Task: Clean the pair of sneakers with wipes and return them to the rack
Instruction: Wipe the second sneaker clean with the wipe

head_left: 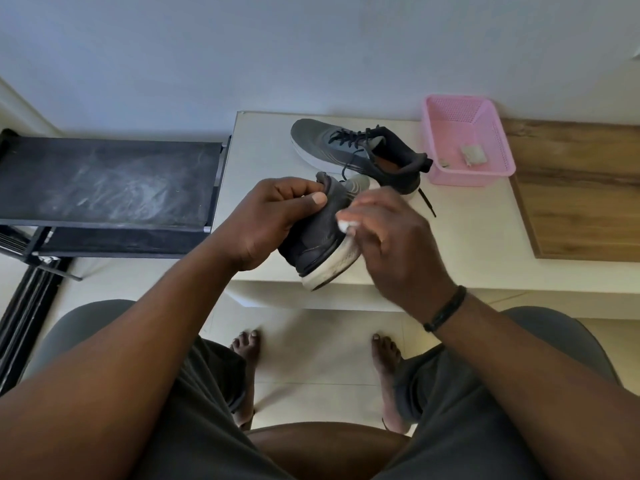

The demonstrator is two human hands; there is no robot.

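My left hand [273, 220] grips a dark grey sneaker [318, 240] by its heel collar, holding it above the near edge of the white table [249, 188] with its white sole turned toward me. My right hand [391, 244] holds a white wipe [344, 225] against the sneaker's side, and the hand is blurred. The second grey sneaker [360, 154] lies on the table behind, with its black laces loose. A black shoe rack [107, 181] stands to the left, its top shelf dusty and bare.
A pink plastic basket [467, 143] sits at the table's back right with small scraps inside. A wooden board [581, 192] covers the table's right side. My knees and bare feet are below, on a pale tiled floor.
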